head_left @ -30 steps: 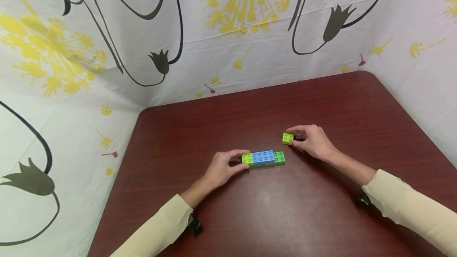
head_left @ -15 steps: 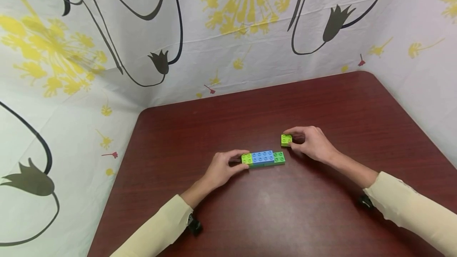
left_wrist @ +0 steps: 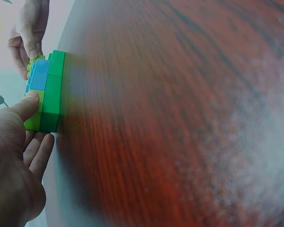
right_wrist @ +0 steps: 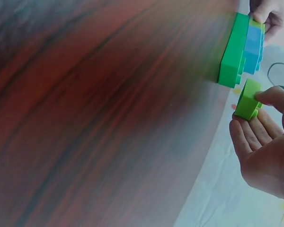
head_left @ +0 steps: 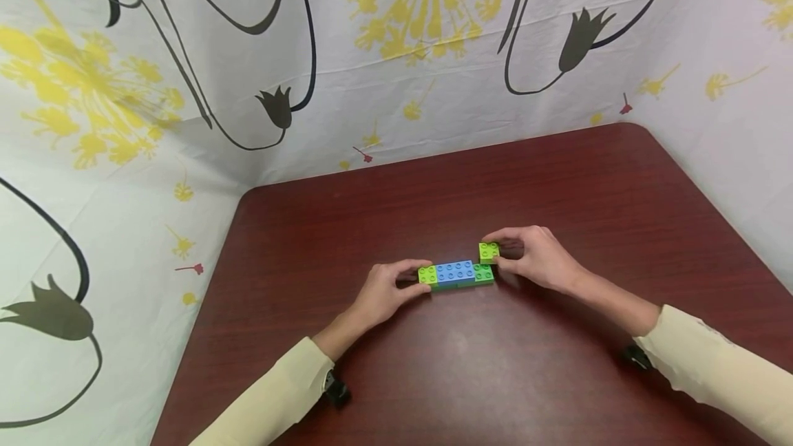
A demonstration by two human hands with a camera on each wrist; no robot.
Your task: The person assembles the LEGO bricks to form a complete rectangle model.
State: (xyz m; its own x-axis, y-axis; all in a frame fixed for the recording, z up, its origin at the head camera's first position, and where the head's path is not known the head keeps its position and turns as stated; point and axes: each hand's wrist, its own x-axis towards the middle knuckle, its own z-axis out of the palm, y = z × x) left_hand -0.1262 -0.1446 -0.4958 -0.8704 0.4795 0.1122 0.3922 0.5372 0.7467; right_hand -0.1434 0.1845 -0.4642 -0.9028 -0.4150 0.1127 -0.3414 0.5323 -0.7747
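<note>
A low block build lies on the table: a blue toy brick and a lime brick side by side on top of a green base. At its right end the green studs are bare. My left hand pinches the lime-topped left end between thumb and fingers. In my right hand, thumb and fingers pinch a separate lime four-stud brick. That brick hangs just behind and above the bare green studs; the right wrist view shows a gap between them.
The dark red-brown table has its far edge against a white cloth printed with flowers. Black wrist devices show under both cream sleeves.
My right hand has moved left and toward the front with the lime brick, bringing it close to the right end of the build. The left hand has stayed in place.
</note>
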